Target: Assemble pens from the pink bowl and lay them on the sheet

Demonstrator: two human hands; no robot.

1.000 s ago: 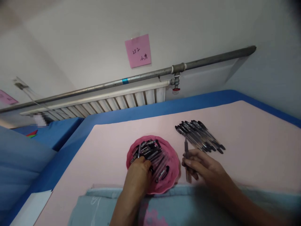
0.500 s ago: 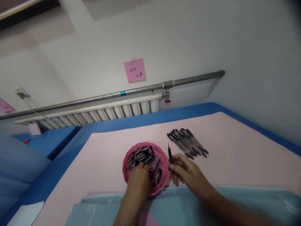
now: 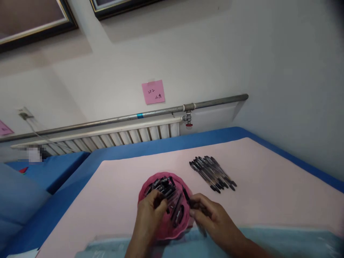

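Observation:
A round pink basket [image 3: 142,191] with a wavy rim holds a jumble of black pen caps [image 3: 162,184] and clear pen barrels [image 3: 176,200]. Over its left side is my left hand [image 3: 149,211], thumb and fingers pinched together; what lies between them, if anything, I cannot make out. At the basket's right edge my right hand [image 3: 208,215] is closed around an uncapped pen [image 3: 186,194], its dark tip pointing up and to the left. Beyond that hand, several capped pens [image 3: 212,173] lie side by side in a slanted row.
A pale pink sheet [image 3: 115,193] covers the blue table [image 3: 161,143]. Light blue-green cloth [image 3: 282,240] lies along the near edge. Behind the table are a white radiator [image 3: 134,136], a metal pipe [image 3: 113,120] and a pink note [image 3: 153,92] on the wall.
My left hand has lifted from among the basket's contents and its pinched fingers now show. The pen in my right hand has tilted left and come nearer the basket. The view has tipped up slightly.

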